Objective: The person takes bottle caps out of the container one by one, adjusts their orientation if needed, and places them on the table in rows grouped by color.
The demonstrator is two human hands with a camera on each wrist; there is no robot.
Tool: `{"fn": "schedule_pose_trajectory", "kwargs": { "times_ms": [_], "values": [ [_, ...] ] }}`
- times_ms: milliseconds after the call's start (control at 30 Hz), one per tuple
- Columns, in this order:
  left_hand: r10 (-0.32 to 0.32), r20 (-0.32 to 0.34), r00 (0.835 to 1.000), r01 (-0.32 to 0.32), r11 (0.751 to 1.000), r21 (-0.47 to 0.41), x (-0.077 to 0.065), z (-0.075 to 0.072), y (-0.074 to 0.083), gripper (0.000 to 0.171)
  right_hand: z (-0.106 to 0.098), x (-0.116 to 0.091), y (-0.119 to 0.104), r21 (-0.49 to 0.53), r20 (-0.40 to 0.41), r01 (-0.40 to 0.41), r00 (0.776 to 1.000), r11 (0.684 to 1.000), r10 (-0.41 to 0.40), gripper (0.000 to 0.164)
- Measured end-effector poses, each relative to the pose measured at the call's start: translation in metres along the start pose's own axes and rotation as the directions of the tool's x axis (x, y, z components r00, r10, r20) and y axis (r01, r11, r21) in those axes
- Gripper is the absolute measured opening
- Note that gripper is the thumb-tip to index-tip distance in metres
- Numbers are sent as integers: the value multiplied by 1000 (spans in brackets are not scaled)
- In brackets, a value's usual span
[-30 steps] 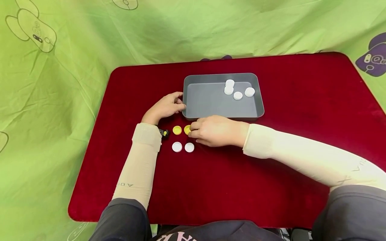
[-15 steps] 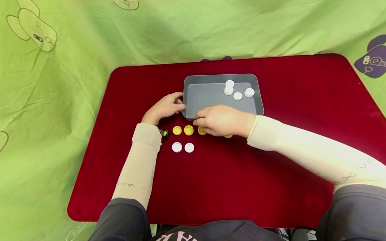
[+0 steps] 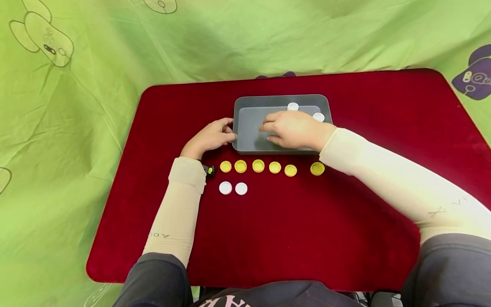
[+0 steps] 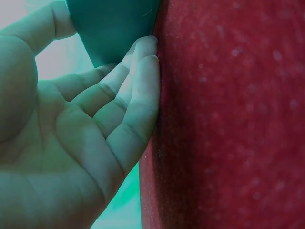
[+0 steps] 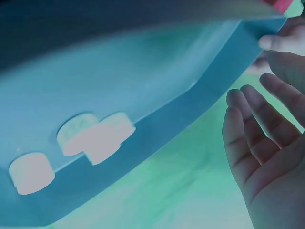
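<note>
My left hand (image 3: 211,135) holds the left end of the grey tray (image 3: 249,99), thumb and fingers at its wall; in the left wrist view the fingers (image 4: 128,109) lie along its outside. My right hand (image 3: 293,129) hovers over the tray with loosely bent fingers and nothing visible in them. Inside the tray, white bottle caps (image 3: 293,106) sit toward the right; the hand hides some from the head, but the right wrist view shows several white caps (image 5: 32,172). In front of the tray runs a row of several yellow caps (image 3: 258,166), with two white caps (image 3: 225,188) nearer me.
A red cloth (image 3: 276,238) covers the table. Behind it hangs a green patterned curtain (image 3: 215,42). A small black device (image 3: 209,170) shows beside the left wrist. One yellow cap (image 3: 317,168) lies apart at the right end of the row.
My right hand has moved from the yellow caps up and right over the tray, uncovering the whole yellow row. My left hand has stayed at the tray's left end.
</note>
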State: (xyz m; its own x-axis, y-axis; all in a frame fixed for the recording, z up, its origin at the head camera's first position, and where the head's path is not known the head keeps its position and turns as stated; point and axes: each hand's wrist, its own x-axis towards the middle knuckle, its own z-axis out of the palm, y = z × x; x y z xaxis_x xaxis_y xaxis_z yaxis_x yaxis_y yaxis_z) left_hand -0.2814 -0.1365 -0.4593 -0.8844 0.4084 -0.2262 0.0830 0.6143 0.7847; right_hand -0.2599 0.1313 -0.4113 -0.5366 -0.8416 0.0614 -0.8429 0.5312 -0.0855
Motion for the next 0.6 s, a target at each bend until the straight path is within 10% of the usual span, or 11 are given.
{"fn": "schedule_pose_trajectory", "kwargs": {
  "times_ms": [600],
  "values": [
    [11, -2, 1000, -11, 1000, 3, 1, 0, -1, 61, 2, -1, 26, 13, 50, -59, 997, 998, 58, 36]
  ]
}}
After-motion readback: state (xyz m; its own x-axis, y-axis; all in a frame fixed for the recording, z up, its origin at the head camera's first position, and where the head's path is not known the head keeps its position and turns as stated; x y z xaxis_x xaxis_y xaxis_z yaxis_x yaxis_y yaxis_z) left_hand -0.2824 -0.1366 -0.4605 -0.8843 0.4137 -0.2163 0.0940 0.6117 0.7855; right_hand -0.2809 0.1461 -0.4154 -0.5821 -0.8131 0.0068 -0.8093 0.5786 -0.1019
